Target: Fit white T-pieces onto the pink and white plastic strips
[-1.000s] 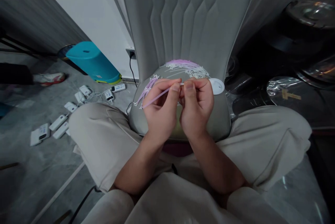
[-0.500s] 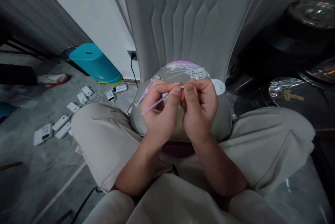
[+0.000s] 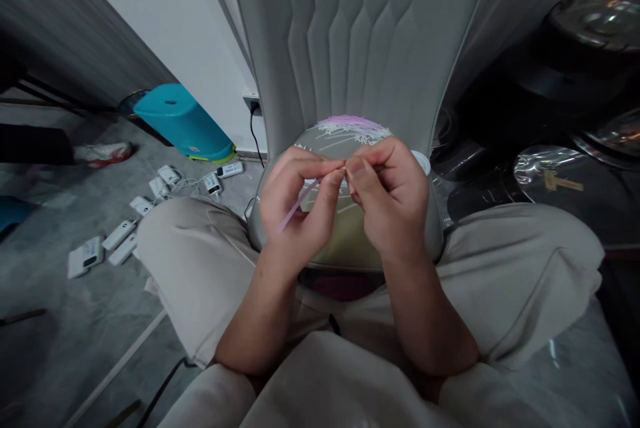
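Observation:
My left hand [image 3: 295, 198] and my right hand [image 3: 390, 198] meet above a grey padded seat [image 3: 267, 231], their fingertips pinched together on a thin pink strip [image 3: 299, 206]. The strip's free end slants down and left past my left palm. Its pinched part is hidden by my fingers. Beyond my hands lies a heap of thin pink and white strips [image 3: 353, 127] on the seat. A round white lid [image 3: 423, 161] sits at the seat's right edge, partly hidden behind my right hand.
My beige trousered legs [image 3: 200, 261] flank the seat. On the grey floor at left lie several white power banks [image 3: 119, 235] with white cables. A teal plastic bin [image 3: 183, 123] stands behind them. Dark pots and shiny foil [image 3: 550, 171] fill the right.
My hands have drawn closer together and risen slightly, with the right hand now covering more of the lid. The pink strip hangs at a steeper slant, and my left hand hides the strips at the seat's left.

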Action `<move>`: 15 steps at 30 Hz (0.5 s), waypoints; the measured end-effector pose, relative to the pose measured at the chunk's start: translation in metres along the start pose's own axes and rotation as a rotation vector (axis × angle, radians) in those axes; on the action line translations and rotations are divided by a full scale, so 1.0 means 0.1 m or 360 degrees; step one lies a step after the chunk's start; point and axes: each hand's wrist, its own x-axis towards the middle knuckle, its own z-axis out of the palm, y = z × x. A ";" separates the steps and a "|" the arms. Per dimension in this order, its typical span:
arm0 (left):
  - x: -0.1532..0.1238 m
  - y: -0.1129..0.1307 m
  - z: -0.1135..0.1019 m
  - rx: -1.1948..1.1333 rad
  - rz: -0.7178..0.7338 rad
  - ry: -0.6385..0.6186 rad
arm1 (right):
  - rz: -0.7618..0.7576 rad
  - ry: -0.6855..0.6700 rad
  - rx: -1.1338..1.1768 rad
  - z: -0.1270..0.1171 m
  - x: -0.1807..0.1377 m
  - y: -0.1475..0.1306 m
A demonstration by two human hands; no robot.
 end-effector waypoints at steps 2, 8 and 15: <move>0.00 -0.01 -0.02 0.0081 0.0093 -0.0012 | 0.0039 -0.0025 0.0008 -0.02 0.02 0.00; 0.02 -0.10 -0.02 0.0267 0.0412 -0.0111 | 0.0184 -0.0140 0.0069 -0.12 0.12 -0.02; -0.01 -0.20 0.10 0.0234 0.0450 0.0024 | 0.0200 -0.0013 0.0227 -0.13 0.14 0.03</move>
